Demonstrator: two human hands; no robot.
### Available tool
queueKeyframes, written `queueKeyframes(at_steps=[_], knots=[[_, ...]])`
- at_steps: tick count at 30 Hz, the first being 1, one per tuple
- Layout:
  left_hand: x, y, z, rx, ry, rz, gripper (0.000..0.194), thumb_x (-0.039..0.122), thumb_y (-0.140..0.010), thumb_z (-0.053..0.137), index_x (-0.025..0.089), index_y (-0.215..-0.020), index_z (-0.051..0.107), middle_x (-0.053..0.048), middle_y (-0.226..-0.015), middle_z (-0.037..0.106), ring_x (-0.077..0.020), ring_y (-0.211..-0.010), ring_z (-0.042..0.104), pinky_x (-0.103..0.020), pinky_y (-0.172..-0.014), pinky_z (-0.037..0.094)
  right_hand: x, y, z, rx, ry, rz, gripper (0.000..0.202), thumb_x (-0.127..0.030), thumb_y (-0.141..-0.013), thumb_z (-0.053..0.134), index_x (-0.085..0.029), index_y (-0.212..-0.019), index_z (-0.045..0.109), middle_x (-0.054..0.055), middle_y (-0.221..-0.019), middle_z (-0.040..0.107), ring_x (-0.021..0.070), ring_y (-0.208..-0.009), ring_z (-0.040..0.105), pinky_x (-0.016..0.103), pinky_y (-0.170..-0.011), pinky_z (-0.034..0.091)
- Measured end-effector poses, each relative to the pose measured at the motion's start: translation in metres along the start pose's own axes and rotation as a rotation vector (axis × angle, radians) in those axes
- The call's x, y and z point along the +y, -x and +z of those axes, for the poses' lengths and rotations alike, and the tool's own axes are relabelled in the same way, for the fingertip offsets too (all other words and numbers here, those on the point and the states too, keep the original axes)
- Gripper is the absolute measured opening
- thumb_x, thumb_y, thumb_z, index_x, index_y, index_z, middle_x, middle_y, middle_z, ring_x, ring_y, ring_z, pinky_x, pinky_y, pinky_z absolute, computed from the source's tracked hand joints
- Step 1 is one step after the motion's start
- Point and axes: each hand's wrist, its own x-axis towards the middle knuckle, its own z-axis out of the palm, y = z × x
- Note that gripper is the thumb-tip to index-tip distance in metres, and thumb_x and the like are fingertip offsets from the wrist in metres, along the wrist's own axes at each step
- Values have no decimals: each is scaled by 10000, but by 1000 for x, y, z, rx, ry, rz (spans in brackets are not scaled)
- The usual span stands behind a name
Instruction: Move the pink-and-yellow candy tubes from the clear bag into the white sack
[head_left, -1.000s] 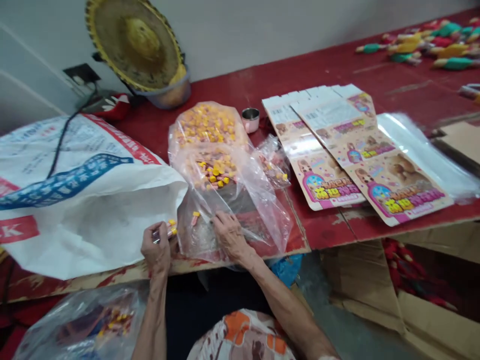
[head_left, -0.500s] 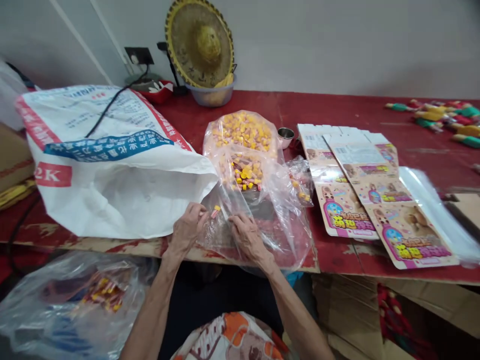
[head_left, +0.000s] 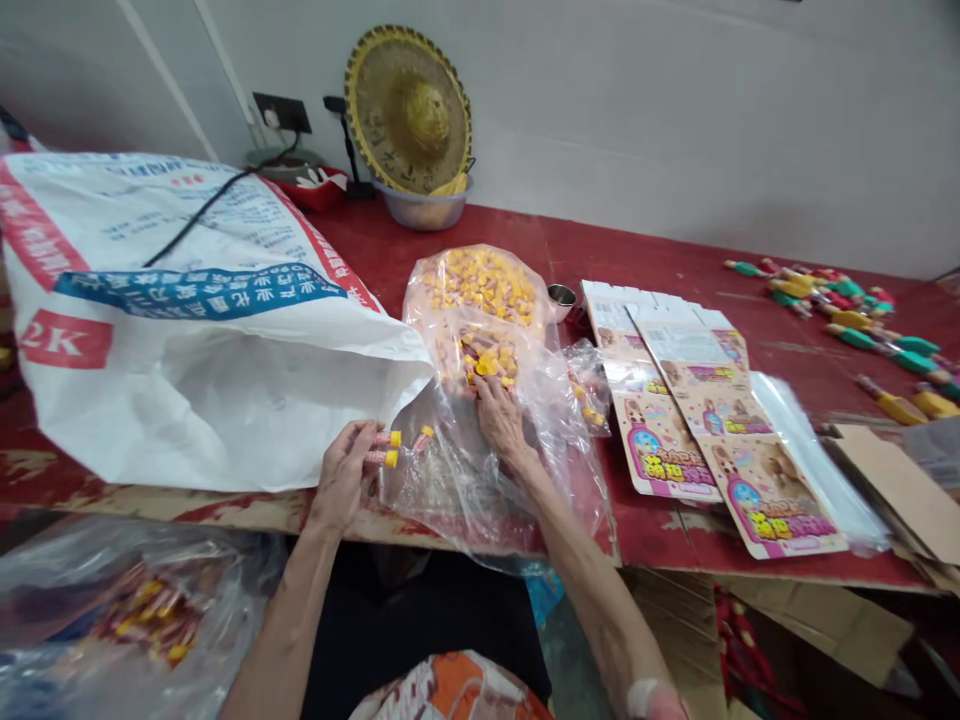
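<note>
My left hand (head_left: 343, 465) is closed on two small pink-patterned tubes with yellow caps (head_left: 386, 458), their caps pointing right. Another yellow-capped tube (head_left: 424, 437) lies on the clear plastic just beyond them. Reaching into the mouth of a clear plastic bag (head_left: 420, 300), my right hand (head_left: 501, 420) has its fingers stretched out against a pile of the same tubes (head_left: 489, 355). Its fingertips are partly hidden among the tubes. On the left, a large white woven sack (head_left: 247, 400) lies with its mouth close to my left hand.
Printed cardboard packages (head_left: 772, 490) lie in stacks on the right, near a metal cup (head_left: 561, 298) and clear plastic sleeves (head_left: 817, 460). A straw hat (head_left: 409, 110) leans in a basin at the back. Below the table's left edge hangs a plastic bag with tubes (head_left: 154, 615).
My right hand has moved forward from the bag's near plastic to the tubes inside. My left hand has shifted left and down, with two tubes now showing in it. The view has turned right.
</note>
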Motion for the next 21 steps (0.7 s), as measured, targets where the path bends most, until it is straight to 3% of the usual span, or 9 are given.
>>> queueKeyframes(at_steps=[2,4,8,11,14,17,19,21], knots=[[4,2,-3,-13,51,-55,724,771,-618,842,171,-980,659,-10,-782,658,-100,-549,557,-200,-492,427,4,-17,6,-78,44,-54,525,-79,-1003,420,-211,-1478,603,156,-1441,624,306,-1218,628,442,-1030,487],[6,5,-4,0,-22,-11,669,753,-684,806,179,-996,658,-12,-794,662,-119,-578,585,-217,-513,467,9,-25,9,-103,50,-89,516,-97,-1019,427,-227,-1488,598,137,-1378,664,288,-1150,652,401,-982,503],[-5,6,0,81,-507,315,310,521,-889,657,220,-961,649,-29,-883,677,-174,-727,656,-264,-632,527,17,-19,6,-62,11,-132,456,-130,-1047,420,-243,-1439,624,99,-1288,707,258,-1131,658,355,-977,498],[-18,1,5,7,-824,490,129,338,-933,561,232,-880,611,-37,-937,663,-172,-750,647,-269,-642,491,20,-2,-1,83,-57,-125,440,-134,-1037,418,-230,-1412,625,100,-1304,706,256,-1177,646,367,-1009,489],[-22,-4,5,-24,-811,599,148,339,-969,551,234,-881,609,-29,-924,642,-172,-773,652,-273,-675,511,23,18,-8,188,-114,-111,371,-153,-1054,404,-213,-1321,654,100,-1242,723,246,-1131,660,349,-957,492],[-22,-4,3,50,-709,644,222,424,-994,562,232,-909,633,-35,-923,652,-184,-826,672,-288,-746,552,26,31,-14,164,-110,-89,309,-176,-1072,405,-215,-1168,696,81,-1110,732,231,-1016,670,325,-892,492],[-26,-1,2,82,-675,594,263,476,-985,565,232,-924,642,-38,-920,682,-190,-820,692,-297,-747,565,27,37,-16,106,-124,-82,315,-169,-1066,400,-216,-1127,706,77,-1092,720,224,-987,668,316,-867,502],[-35,0,3,88,-628,498,303,529,-960,573,236,-934,644,-31,-880,712,-195,-772,710,-298,-703,571,26,40,-17,92,-178,-74,335,-170,-1064,392,-214,-1204,693,88,-1172,701,226,-1034,669,316,-874,521]])
